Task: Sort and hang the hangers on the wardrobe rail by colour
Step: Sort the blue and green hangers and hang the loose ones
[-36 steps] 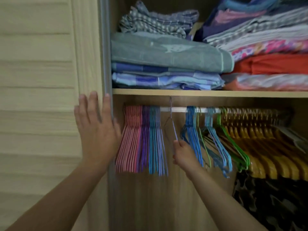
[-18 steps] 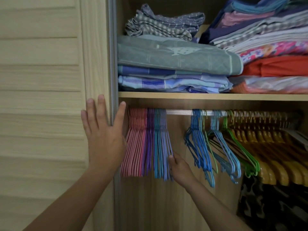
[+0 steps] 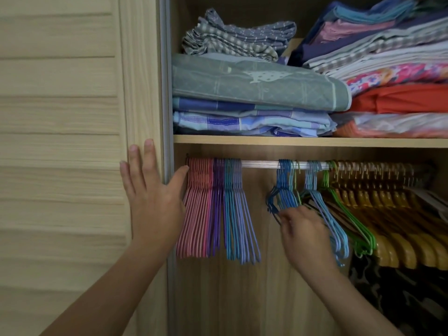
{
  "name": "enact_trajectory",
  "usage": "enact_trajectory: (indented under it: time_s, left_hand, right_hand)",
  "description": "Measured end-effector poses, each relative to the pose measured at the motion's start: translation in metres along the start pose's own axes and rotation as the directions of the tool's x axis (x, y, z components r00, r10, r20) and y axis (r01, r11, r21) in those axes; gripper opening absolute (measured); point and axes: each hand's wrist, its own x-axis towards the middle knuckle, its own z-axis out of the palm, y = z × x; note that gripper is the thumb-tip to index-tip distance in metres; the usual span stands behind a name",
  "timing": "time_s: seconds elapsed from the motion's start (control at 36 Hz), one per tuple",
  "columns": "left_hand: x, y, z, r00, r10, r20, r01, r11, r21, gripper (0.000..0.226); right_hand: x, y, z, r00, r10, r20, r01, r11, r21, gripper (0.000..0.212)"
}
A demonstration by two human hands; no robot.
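Nearest the camera, the right hand sits lower centre-right, fingers curled into the bottom of the unsorted blue hangers just above it; can't tell if it's got one pinched yet. The left hand is flat and spread on the wardrobe door, holding nothing. The hangers dangle straight down from the rail, which runs left-right across mid frame. Half a second back that right hand was at the sorted bunch on the left; now it's moved right.
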Motion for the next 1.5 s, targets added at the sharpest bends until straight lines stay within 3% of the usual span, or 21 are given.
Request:
enact_trajectory:
  time_s: [0.11, 0.22, 0.42, 0.58, 0.89, 1.17, 1.28, 1.5]
  left_hand:
    - [-0.001, 0.000, 0.001, 1.000, 0.002, -0.004, -0.002, 1.000, -0.014, 0.038]
    - [0.000, 0.000, 0.001, 1.000, 0.007, -0.009, -0.007, 1.000, -0.020, 0.030]
    - [-0.001, 0.000, -0.001, 1.000, 0.002, 0.007, -0.002, 1.000, -0.030, 0.028]
    - [-0.002, -0.002, 0.000, 1.000, 0.010, 0.008, -0.010, 0.999, -0.042, 0.024]
    - [-0.003, -0.002, 0.000, 1.000, 0.014, -0.003, -0.014, 0.998, -0.060, 0.018]
    - [-0.003, -0.001, 0.000, 1.000, 0.007, -0.002, -0.007, 0.998, -0.067, 0.020]
    - [-0.002, -0.001, 0.001, 1.000, 0.004, -0.001, -0.004, 0.997, -0.078, 0.019]
    - [-0.004, -0.004, 0.003, 1.000, 0.015, 0.003, -0.014, 0.996, -0.087, 0.010]
  right_hand:
    - [0.005, 0.041, -0.019, 0.996, -0.005, -0.086, -0.023, 0.945, -0.325, 0.020]
    - [-0.003, 0.066, -0.024, 0.996, 0.064, -0.061, -0.085, 0.883, -0.462, 0.023]
    - [-0.016, 0.086, -0.024, 0.994, 0.063, -0.090, -0.098, 0.884, -0.457, 0.025]
    - [-0.017, 0.086, -0.013, 0.994, 0.107, -0.031, -0.107, 0.848, -0.519, 0.034]
    - [-0.007, 0.088, -0.017, 0.993, 0.117, 0.029, -0.066, 0.733, -0.677, 0.021]
    - [0.012, 0.072, -0.036, 0.994, 0.071, 0.079, -0.001, 0.751, -0.660, 0.017]
    - [0.030, 0.066, -0.036, 0.995, 0.074, 0.062, -0.021, 0.791, -0.611, 0.031]
    - [0.063, 0.055, -0.026, 0.943, 0.239, 0.233, -0.033, 0.761, -0.648, 0.012]
